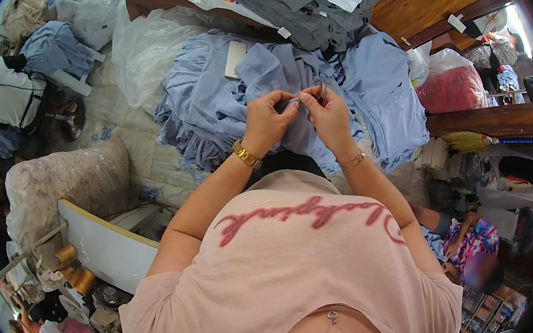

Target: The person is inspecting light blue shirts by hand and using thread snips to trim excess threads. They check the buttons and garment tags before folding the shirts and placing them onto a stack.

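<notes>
Person in a pale pink top [300, 241], arms reaching up to both grips. Heap of light blue cloth [204, 95] lies under and around the grips, spreading both ways. Stack of grey and white garments [301, 3] sits beyond the grips. Plastic-wrapped bundle [68, 194] is well left of them. Left grip [268, 117]: closed, fingertips pinching a bit of the blue cloth. Right grip [328, 116]: closed just beside it, holding a slim dark tool [321, 89], exact kind too small to tell. White flat rectangular object [236, 59] lies on the heap, beyond left grip. Gold watch [247, 155] sits below left grip, thin bracelet [353, 160] below right.
</notes>
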`<action>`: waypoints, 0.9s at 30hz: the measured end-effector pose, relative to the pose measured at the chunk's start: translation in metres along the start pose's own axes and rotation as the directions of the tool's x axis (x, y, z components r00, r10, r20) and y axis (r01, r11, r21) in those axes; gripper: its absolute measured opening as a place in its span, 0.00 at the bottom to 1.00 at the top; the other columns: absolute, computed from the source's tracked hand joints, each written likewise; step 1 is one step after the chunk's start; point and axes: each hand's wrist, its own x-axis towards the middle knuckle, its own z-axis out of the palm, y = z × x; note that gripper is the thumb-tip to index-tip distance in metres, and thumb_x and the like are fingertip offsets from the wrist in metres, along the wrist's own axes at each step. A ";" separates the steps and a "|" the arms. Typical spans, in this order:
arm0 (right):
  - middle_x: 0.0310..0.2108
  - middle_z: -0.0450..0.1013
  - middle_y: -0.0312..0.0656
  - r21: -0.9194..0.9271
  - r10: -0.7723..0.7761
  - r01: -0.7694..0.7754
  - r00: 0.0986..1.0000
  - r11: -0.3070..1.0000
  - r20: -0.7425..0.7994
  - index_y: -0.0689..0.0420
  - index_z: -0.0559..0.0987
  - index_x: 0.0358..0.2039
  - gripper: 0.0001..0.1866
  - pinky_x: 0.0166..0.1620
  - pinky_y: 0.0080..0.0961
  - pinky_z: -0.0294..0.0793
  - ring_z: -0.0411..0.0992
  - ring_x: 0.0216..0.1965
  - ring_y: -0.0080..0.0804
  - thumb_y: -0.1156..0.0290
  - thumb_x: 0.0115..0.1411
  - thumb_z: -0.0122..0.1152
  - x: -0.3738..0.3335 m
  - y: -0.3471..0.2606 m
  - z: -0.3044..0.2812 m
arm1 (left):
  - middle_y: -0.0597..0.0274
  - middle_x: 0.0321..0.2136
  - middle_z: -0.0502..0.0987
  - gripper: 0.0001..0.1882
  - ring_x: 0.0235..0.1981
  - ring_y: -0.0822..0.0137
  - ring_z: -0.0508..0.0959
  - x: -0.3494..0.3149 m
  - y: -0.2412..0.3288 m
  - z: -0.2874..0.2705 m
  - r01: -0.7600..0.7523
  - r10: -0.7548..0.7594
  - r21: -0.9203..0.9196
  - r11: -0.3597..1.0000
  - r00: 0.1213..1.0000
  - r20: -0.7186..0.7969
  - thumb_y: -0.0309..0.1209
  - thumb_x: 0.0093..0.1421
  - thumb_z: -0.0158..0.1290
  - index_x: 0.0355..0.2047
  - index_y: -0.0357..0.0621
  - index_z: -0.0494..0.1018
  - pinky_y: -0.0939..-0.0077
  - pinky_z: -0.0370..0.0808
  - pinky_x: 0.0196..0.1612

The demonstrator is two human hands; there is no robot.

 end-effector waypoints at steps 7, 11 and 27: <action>0.15 0.66 0.31 -0.029 0.017 -0.018 1.000 0.999 -0.019 0.61 0.74 0.26 0.08 0.19 0.15 0.59 0.61 0.15 0.15 0.69 0.54 0.57 0.002 0.006 0.001 | 0.69 0.25 0.74 0.10 0.23 0.82 0.69 0.005 -0.003 -0.004 0.193 -0.171 -0.181 0.964 0.976 0.132 0.29 0.53 0.54 0.33 0.34 0.73 0.89 0.66 0.24; 0.14 0.65 0.31 0.082 0.138 -0.145 0.987 0.986 0.079 0.60 0.74 0.27 0.07 0.18 0.14 0.59 0.60 0.14 0.15 0.69 0.54 0.57 0.004 -0.003 -0.002 | 0.70 0.24 0.73 0.10 0.22 0.82 0.67 0.004 0.005 -0.009 0.254 -0.219 -0.233 0.939 0.961 0.168 0.29 0.54 0.53 0.34 0.34 0.74 0.90 0.63 0.24; 0.20 0.67 0.36 0.044 0.436 -0.568 0.678 0.822 0.592 0.60 0.71 0.40 0.17 0.12 0.13 0.56 0.58 0.10 0.15 0.61 0.62 0.40 0.014 -0.034 -0.046 | 0.73 0.23 0.71 0.11 0.21 0.84 0.65 0.015 -0.009 -0.013 0.345 -0.274 -0.264 0.901 0.922 0.273 0.31 0.53 0.53 0.34 0.36 0.74 0.91 0.59 0.23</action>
